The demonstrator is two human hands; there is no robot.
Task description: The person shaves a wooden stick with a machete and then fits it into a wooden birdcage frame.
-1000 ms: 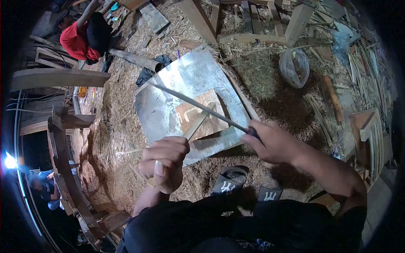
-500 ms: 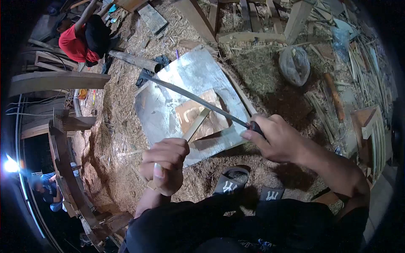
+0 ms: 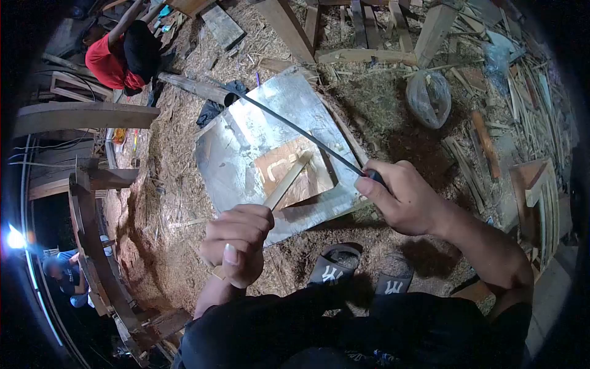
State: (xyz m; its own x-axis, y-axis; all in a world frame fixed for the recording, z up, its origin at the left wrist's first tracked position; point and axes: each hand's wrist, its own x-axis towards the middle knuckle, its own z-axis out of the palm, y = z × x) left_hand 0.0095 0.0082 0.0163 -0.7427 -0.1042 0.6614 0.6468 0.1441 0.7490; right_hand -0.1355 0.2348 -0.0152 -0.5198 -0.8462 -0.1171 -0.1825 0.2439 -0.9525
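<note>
My left hand [image 3: 236, 242] is closed around the near end of a thin pale wooden stick [image 3: 287, 180] that points up and away over a metal sheet [image 3: 246, 154]. My right hand [image 3: 402, 197] grips the dark handle of a long thin metal file [image 3: 298, 129]. The file's blade slants up to the left and crosses just above the far tip of the stick. Under the stick lies a brown carved wooden block [image 3: 295, 172] on the sheet.
Sawdust and shavings cover the ground. Planks and offcuts [image 3: 369, 37] pile up at the back and right, with a plastic bag [image 3: 428, 97]. A person in red [image 3: 114, 58] crouches far left by a log [image 3: 196, 89]. Another person [image 3: 64, 277] sits bottom left. My sandals [image 3: 335, 267] are below.
My right hand has pushed the file forward and up, its tip now reaching farther up the sheet. The left hand and the stick have hardly moved.
</note>
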